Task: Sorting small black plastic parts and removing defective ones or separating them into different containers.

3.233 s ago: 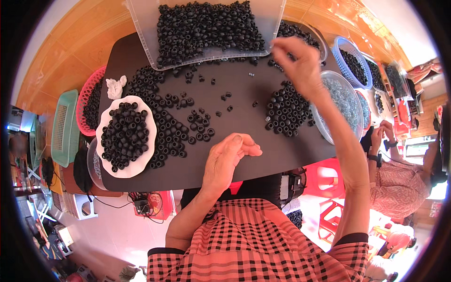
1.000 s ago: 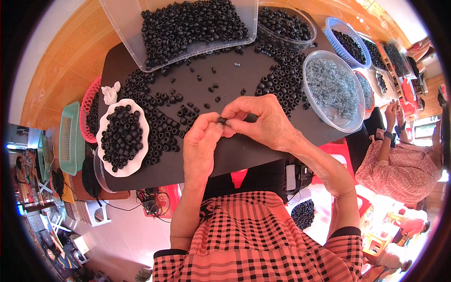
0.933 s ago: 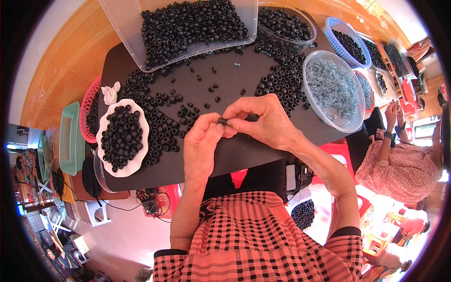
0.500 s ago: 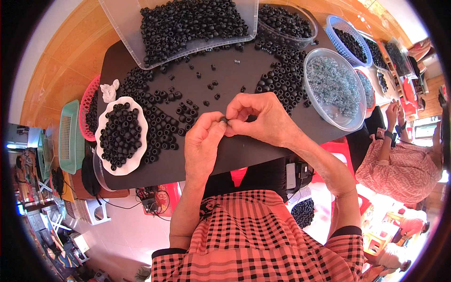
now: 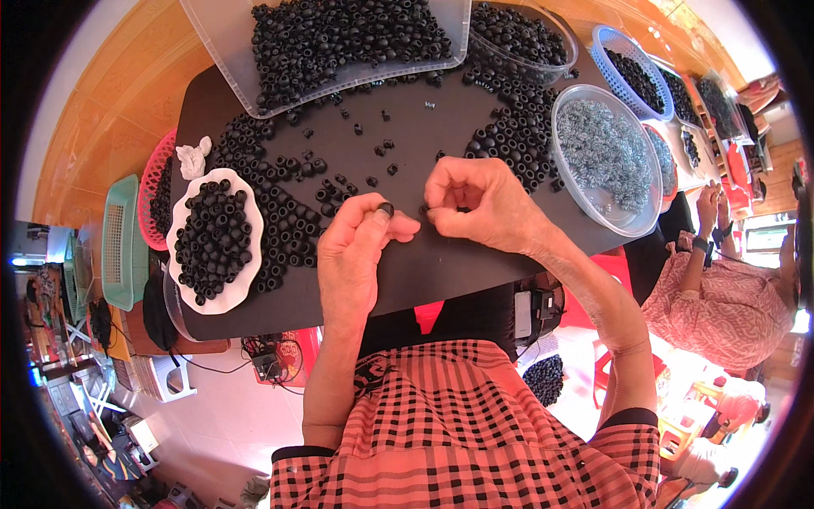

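Note:
Over the table's near edge, my left hand [image 5: 349, 259] pinches a small black round plastic piece [image 5: 386, 209] between thumb and forefinger. To its right, my right hand [image 5: 487, 208] has thumb and forefinger pressed together around a small dark bit too hidden to name. A narrow gap separates the hands. Left of them, many black hollow round pieces [image 5: 292, 229] lie in a spread beside a white scalloped plate [image 5: 254, 273] heaped with more. Beyond my fingers, several smaller black parts [image 5: 379, 150] and a coil spring [image 5: 430, 106] lie scattered on the dark table [image 5: 407, 280].
A large clear bin [image 5: 365, 78] of black pieces stands at the back, beside a round clear tub [image 5: 570, 55]. At right, a round tub [image 5: 560, 182] holds many springs, near a blue basket [image 5: 598, 51]. A pink basket [image 5: 153, 182] stands left. Another person [image 5: 721, 297] sits at far right.
My hands, earlier touching at the fingertips, have moved apart. The left has shifted slightly left with the black piece, and the right slightly right.

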`<state>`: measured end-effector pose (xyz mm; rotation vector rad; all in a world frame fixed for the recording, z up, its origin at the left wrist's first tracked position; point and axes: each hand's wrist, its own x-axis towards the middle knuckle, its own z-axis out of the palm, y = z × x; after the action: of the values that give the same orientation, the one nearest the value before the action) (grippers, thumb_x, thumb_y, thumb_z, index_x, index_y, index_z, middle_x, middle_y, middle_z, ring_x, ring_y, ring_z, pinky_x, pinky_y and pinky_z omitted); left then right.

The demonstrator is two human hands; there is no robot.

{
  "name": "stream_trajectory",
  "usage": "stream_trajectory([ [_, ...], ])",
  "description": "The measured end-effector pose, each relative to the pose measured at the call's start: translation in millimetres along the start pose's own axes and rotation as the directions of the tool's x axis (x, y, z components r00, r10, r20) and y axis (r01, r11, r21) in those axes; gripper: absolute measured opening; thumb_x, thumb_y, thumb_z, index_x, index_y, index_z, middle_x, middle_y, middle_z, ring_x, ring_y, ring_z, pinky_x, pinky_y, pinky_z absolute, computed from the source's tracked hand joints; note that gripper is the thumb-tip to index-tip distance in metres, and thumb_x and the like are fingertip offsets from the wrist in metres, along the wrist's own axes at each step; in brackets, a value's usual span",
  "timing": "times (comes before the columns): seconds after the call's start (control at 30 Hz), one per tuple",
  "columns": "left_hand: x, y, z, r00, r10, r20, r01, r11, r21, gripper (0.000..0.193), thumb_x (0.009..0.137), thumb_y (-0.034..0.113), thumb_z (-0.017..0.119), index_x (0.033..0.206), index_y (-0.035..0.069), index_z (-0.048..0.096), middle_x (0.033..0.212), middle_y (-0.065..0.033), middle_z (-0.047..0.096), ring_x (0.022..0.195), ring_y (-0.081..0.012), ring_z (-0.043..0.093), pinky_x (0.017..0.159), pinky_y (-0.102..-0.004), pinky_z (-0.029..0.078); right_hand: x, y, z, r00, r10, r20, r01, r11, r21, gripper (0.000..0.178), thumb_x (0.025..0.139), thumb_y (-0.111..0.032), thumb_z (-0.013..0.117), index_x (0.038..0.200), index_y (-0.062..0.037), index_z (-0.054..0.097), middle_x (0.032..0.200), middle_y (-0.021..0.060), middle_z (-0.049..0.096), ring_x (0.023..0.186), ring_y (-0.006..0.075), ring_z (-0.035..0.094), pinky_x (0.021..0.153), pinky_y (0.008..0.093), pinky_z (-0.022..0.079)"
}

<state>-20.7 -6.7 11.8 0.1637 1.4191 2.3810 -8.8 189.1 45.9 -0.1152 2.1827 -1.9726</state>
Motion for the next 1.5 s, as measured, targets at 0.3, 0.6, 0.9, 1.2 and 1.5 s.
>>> stream_trajectory([
  [0.3, -2.2, -1.5, 3.8, 0.992, -0.112, 0.057, 0.118, 0.987, -0.111, 0.02, 0.094, 0.009, 0.051, 0.11, -0.002, 0.054, 0.088, -0.0137, 0.066, 0.086, -0.0202, 0.062, 0.08, -0.0345, 0.049, 15.5, 3.0, -1.8, 0.841, -0.54, 0.025, 0.394, 0.58, -0.713, 0.014, 0.072, 0.0, 0.065, 0.081, -0.0057, 0.056, 0.073, 0.005, 0.055, 0.068, 0.0194, 0.058, 0.061, 0.0323, 0.044],
  [0.6, -1.4, -5.5, -3.8, 0.989, -0.115, 0.094, 0.135, 0.963, -0.233, 0.018, 0.093, 0.008, 0.054, 0.107, -0.002, 0.058, 0.086, -0.0077, 0.063, 0.084, -0.0171, 0.059, 0.079, -0.0315, 0.048, 33.8, 2.2, -11.8, 0.885, -0.45, 0.119, 0.355, 0.488, -0.798, 0.005, 0.078, -0.008, 0.064, 0.08, -0.0052, 0.059, 0.079, 0.0105, 0.056, 0.078, 0.03, 0.058, 0.069, 0.0412, 0.042],
  [0.9, 0.5, -3.9, -6.2, 0.984, -0.167, 0.068, 0.181, 0.926, -0.332, 0.024, 0.091, 0.011, 0.054, 0.111, -0.002, 0.056, 0.087, -0.0134, 0.068, 0.091, -0.0241, 0.062, 0.082, -0.0358, 0.049, 110.2, 15.5, -62.2, 0.858, -0.492, 0.149, 0.349, 0.347, -0.871, 0.017, 0.075, -0.001, 0.061, 0.091, 0.0003, 0.066, 0.081, 0.0159, 0.062, 0.074, 0.0397, 0.06, 0.068, 0.0443, 0.051],
  [1.2, 1.7, -3.9, -7.9, 0.969, -0.207, 0.138, 0.244, 0.903, -0.355, 0.024, 0.091, 0.01, 0.052, 0.113, -0.001, 0.052, 0.089, -0.0162, 0.069, 0.091, -0.0252, 0.064, 0.083, -0.037, 0.05, 49.1, -17.6, -7.7, 0.978, -0.153, -0.139, 0.091, 0.922, -0.375, 0.015, 0.073, -0.007, 0.064, 0.084, 0.0, 0.071, 0.075, 0.0087, 0.069, 0.067, 0.0121, 0.064, 0.065, 0.027, 0.052],
  [1.5, 1.6, -1.3, -4.4, 0.973, -0.174, 0.152, 0.207, 0.949, -0.236, 0.021, 0.097, 0.013, 0.049, 0.109, -0.004, 0.055, 0.093, -0.0109, 0.065, 0.088, -0.0174, 0.061, 0.081, -0.0318, 0.048, 13.9, -8.2, 18.3, 0.991, -0.131, -0.041, 0.126, 0.985, -0.115, 0.007, 0.081, 0.002, 0.062, 0.085, -0.0009, 0.067, 0.083, 0.0009, 0.063, 0.071, 0.0041, 0.06, 0.062, 0.0196, 0.047],
])
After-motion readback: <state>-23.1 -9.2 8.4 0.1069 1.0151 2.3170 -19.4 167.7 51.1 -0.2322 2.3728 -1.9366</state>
